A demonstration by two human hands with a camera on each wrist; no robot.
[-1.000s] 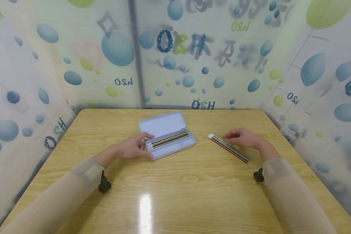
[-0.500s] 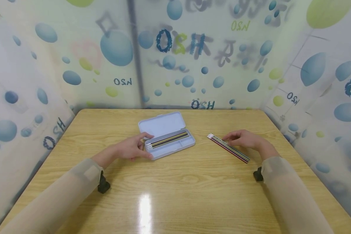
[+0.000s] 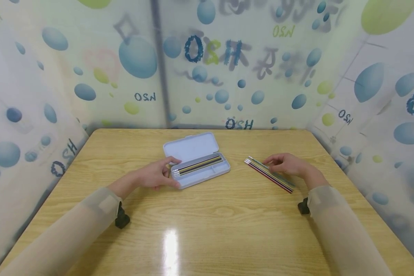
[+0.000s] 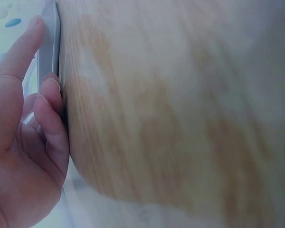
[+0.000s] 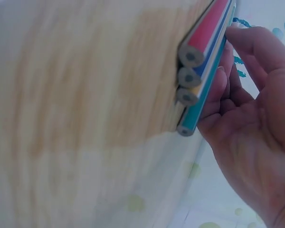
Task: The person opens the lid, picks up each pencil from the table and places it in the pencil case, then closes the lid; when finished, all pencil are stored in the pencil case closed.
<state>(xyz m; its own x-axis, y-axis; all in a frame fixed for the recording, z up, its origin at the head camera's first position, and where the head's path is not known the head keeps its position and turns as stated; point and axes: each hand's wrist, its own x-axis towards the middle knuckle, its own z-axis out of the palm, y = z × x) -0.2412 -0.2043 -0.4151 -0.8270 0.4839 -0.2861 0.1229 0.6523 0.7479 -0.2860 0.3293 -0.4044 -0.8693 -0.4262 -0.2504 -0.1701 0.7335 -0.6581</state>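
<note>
An open pale blue pencil case (image 3: 200, 178) lies on the table with its lid (image 3: 193, 146) tipped back. Several dark-and-yellow striped pencils (image 3: 198, 165) lie in its rear compartment. My left hand (image 3: 155, 174) grips the case's left end, thumb at the front corner and index finger at the back. To the right, my right hand (image 3: 288, 164) pinches a green pencil (image 5: 204, 92) at the far side of a row of pencils (image 3: 267, 174). The red pencil (image 5: 204, 35), a blue one and a yellow one lie side by side in that row.
The wooden table (image 3: 214, 230) reaches back to a patterned curtain (image 3: 207, 92), which also hangs at both sides. A small divider (image 3: 213, 168) splits the case's front compartment. A dark wrist camera (image 3: 122, 218) sits under the left sleeve, another (image 3: 304, 207) under the right.
The green pencil has come slightly away from the row, toward the back, in my right hand. The left hand and the case hold their place.
</note>
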